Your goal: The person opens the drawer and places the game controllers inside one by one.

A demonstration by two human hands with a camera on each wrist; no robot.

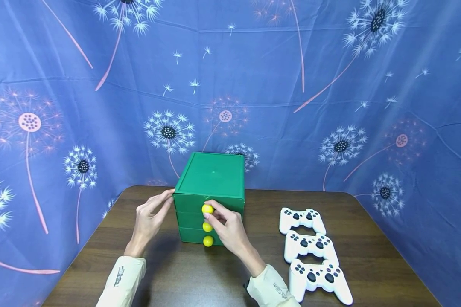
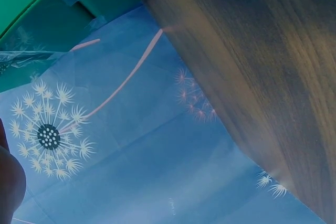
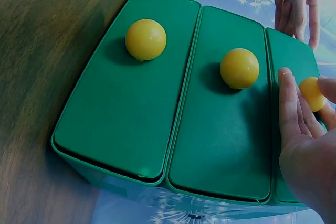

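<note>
A green drawer box (image 1: 211, 175) with three stacked drawers stands on the table. Round yellow knobs mark the drawer fronts: the top knob (image 1: 207, 209), the middle knob (image 1: 207, 227) and the bottom knob (image 1: 208, 241). My right hand (image 1: 233, 234) pinches the top knob between thumb and index finger, the other fingers lying near the drawer front in the right wrist view. With fingers extended, my left hand (image 1: 147, 219) touches the box's upper left front corner. All drawers look closed. The left wrist view catches only a dark sliver of hand and the box's side (image 2: 31, 3).
Three white game controllers (image 1: 311, 245) lie in a column on the right of the brown wooden table (image 1: 184, 277). A blue cloth (image 1: 269, 85) with dandelion prints hangs behind the table and around its sides.
</note>
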